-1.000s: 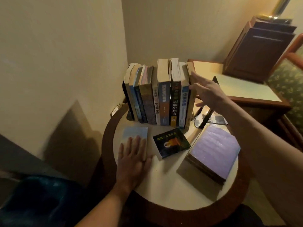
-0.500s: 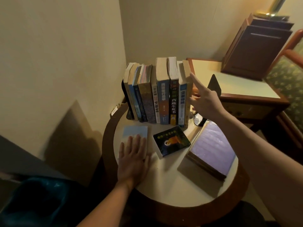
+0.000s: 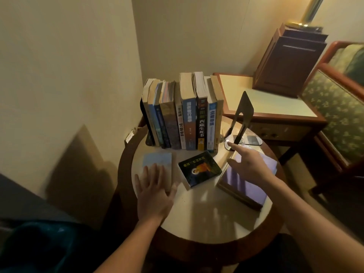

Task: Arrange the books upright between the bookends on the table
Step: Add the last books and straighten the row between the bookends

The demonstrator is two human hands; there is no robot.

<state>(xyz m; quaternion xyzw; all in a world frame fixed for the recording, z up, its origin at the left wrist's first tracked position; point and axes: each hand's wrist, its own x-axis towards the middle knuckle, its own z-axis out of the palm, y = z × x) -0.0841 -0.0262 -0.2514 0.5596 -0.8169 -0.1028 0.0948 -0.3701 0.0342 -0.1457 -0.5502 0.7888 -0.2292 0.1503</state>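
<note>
Right hand is dropping off the upright books at the back of the counter, hovering loose-fingered over the purple book. Left hand is lying flat on the pale blue book.

Upright books left of bookend

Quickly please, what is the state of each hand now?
Left hand: open, flat on the pale blue book.
Right hand: open, holds nothing, above the purple book.
</note>
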